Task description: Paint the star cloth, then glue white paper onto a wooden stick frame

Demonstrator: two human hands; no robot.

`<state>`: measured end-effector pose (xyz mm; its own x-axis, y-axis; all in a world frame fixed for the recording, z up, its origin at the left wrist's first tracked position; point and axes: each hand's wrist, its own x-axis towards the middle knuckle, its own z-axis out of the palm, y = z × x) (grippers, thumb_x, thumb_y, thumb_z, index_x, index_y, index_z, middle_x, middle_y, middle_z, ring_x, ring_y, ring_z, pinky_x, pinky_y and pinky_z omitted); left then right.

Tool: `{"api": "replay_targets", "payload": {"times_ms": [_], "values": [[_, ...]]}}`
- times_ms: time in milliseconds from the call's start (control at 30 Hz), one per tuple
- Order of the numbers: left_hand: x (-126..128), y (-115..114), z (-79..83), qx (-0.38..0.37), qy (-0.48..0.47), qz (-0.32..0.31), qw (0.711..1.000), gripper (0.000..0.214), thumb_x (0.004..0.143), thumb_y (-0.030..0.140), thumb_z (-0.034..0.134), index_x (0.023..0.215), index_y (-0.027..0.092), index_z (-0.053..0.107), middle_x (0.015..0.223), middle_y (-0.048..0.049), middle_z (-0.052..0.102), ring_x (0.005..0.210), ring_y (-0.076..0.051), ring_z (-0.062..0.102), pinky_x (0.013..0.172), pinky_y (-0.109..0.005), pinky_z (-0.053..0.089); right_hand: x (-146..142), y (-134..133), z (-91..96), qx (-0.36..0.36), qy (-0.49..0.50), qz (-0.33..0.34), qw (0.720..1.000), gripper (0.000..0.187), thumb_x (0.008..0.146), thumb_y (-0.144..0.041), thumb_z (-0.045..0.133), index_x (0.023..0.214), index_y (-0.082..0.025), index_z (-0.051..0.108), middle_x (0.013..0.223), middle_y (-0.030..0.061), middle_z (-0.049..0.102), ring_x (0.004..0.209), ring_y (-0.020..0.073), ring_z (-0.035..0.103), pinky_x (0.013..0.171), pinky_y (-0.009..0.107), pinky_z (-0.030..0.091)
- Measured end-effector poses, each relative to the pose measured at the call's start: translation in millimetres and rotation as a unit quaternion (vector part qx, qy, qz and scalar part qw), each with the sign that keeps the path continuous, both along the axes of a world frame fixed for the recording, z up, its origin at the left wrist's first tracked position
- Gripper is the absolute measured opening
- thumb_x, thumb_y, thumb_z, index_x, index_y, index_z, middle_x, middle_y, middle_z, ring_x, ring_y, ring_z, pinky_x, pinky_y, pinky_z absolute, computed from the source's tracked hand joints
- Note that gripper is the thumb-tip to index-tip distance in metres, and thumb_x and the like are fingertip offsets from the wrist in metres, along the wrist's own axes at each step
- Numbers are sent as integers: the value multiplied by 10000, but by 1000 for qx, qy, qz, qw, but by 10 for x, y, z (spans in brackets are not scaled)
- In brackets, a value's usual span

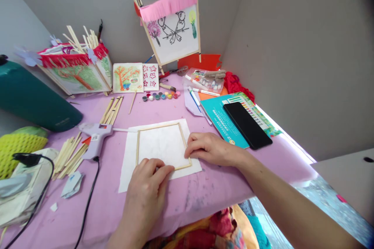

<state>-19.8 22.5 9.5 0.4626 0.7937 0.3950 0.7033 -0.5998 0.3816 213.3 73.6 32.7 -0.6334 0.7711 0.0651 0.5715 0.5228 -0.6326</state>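
A square frame of thin wooden sticks (159, 127) lies on a sheet of white paper (127, 175), with bare paper inside it. My left hand (149, 183) rests at the near-left side, its fingers bent and pressed on the near stick. At the near-right corner, my right hand (209, 148) pinches the right stick. Left of the paper, a pale glue gun (97, 136) lies on its side with its cord running toward me. More loose wooden sticks (68, 155) are in a pile beyond the glue gun's handle.
A dark phone (247, 125) lies on a turquoise booklet (217, 118) at right. Small paint pots (163, 95) line the back. A lantern with bird drawings (175, 31) hangs behind. A decorated box (78, 72) and a teal bottle (35, 93) stand at left on the purple cloth (222, 190).
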Motion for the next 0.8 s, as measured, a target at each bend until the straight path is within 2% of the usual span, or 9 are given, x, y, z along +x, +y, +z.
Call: {"api": "replay_targets", "payload": {"times_ms": [800], "values": [[21,0,-4,18,4,10,1000,223,860,128,458,883,212,663,792,-45,573,749,-177,495,655,-327,409,-50,18,2,-27,17,-21,999,175,813,-125,585,844,-233,720,855,-10,636,787,118,580,718,231,415]]}}
